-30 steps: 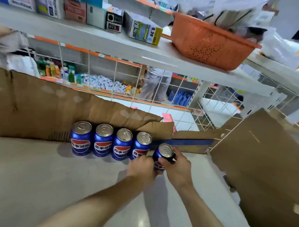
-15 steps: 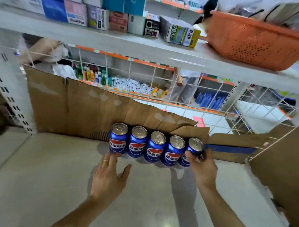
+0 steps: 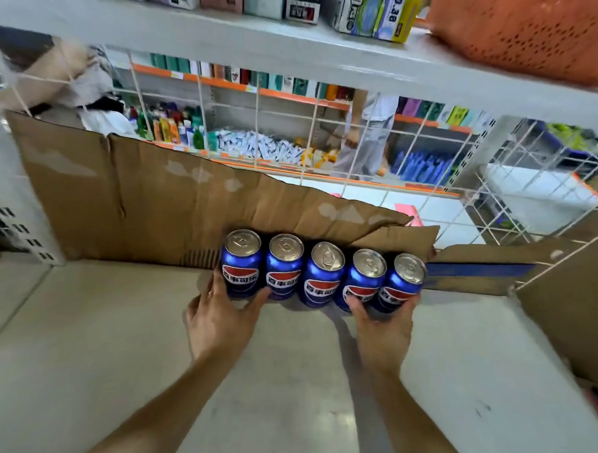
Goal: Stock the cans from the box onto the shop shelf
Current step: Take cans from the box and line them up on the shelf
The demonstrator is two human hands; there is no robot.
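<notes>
We've got left hand (image 3: 218, 317) fingers curled on the leftmost can (image 3: 240, 263), right hand (image 3: 384, 329) cupping the rightmost can (image 3: 402, 282), mid-frame; squeeze inward evenly, keep row flush w/ cardboard (image 3: 148, 199).

Five cans (image 3: 323, 273) in the middle of the frame are glossy blue with silver tops, each banded red over white over blue, the white band carrying blue characters. Behind them the cardboard (image 3: 148, 199) is plain brown with pale torn patches; at right centre a blue strip (image 3: 477, 270) runs along it. The shelf (image 3: 79, 353) they stand on is pale grey-beige. In the upper right corner sits an orange basket (image 3: 525, 34) dotted with small holes. The wire grid (image 3: 257, 121) is cream-white, and the far shelves carry orange edge strips (image 3: 228, 86).
</notes>
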